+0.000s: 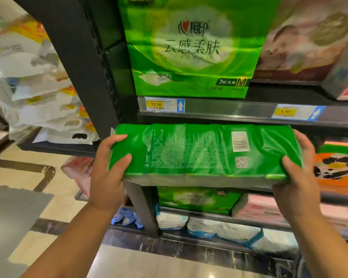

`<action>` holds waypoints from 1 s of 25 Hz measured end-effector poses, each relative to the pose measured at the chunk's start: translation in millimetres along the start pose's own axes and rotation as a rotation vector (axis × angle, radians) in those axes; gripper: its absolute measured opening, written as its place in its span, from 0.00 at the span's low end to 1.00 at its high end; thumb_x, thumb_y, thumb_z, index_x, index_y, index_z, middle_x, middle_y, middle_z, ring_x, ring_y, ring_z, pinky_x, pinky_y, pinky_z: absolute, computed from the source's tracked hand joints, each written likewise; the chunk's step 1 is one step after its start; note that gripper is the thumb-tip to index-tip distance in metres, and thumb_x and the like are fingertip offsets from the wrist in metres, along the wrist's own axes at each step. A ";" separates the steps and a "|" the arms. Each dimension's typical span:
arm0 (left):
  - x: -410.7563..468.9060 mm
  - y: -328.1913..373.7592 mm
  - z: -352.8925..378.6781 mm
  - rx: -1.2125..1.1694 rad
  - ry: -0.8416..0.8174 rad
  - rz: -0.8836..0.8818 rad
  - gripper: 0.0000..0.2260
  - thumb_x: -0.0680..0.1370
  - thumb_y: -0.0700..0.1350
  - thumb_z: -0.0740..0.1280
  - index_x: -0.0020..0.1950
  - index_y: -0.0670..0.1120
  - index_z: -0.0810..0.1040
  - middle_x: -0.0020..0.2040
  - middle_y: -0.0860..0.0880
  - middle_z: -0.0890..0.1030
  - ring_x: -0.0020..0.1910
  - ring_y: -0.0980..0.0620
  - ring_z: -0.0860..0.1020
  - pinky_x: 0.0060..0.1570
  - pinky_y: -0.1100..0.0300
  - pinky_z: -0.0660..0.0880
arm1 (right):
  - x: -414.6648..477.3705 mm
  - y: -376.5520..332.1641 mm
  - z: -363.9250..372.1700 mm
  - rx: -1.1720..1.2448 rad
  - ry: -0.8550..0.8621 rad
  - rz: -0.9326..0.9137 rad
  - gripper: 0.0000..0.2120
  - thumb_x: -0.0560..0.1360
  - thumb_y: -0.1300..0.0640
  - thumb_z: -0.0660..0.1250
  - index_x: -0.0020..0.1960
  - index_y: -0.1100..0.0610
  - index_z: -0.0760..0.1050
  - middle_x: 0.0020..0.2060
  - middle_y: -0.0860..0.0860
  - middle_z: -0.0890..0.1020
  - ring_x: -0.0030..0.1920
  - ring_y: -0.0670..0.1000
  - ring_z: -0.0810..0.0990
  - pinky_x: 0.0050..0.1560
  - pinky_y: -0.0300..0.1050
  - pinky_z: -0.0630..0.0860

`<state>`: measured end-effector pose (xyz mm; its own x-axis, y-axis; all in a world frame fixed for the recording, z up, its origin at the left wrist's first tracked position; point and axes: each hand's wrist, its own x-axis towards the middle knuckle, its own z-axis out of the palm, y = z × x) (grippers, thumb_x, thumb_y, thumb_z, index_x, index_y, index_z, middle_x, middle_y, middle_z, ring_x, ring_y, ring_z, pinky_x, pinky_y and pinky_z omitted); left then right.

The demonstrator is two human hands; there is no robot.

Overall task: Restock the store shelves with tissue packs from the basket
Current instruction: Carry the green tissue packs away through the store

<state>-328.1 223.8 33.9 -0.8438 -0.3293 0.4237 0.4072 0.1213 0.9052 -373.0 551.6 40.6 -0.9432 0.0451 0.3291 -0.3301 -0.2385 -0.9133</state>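
A green tissue pack (201,151) lies flat, back side up with a barcode and QR code showing, at the front of a dark shelf opening. My left hand (109,173) grips its left end, thumb on top. My right hand (297,177) grips its right end the same way. On the shelf above stands a tall green tissue pack (191,49) with a white cloud print. The basket is out of view.
The shelf rail (229,111) above the held pack carries yellow price tags. A black upright post (82,63) stands at the left. White and yellow packs (38,87) hang further left. A green pack (197,199) and pink packs (263,209) sit on lower shelves. Tiled floor lies below.
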 end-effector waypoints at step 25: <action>32.9 -64.4 26.1 0.183 -0.032 0.151 0.21 0.72 0.46 0.58 0.59 0.67 0.71 0.61 0.66 0.72 0.66 0.49 0.70 0.68 0.44 0.65 | 16.0 20.1 -10.6 -0.473 0.023 0.132 0.24 0.76 0.64 0.66 0.66 0.47 0.62 0.54 0.40 0.74 0.48 0.32 0.77 0.43 0.29 0.75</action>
<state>-391.2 229.6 -9.6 -0.7898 -0.2652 0.5531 0.4623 0.3353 0.8209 -395.1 557.8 25.0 -0.9770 0.0673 0.2023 -0.1829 0.2231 -0.9575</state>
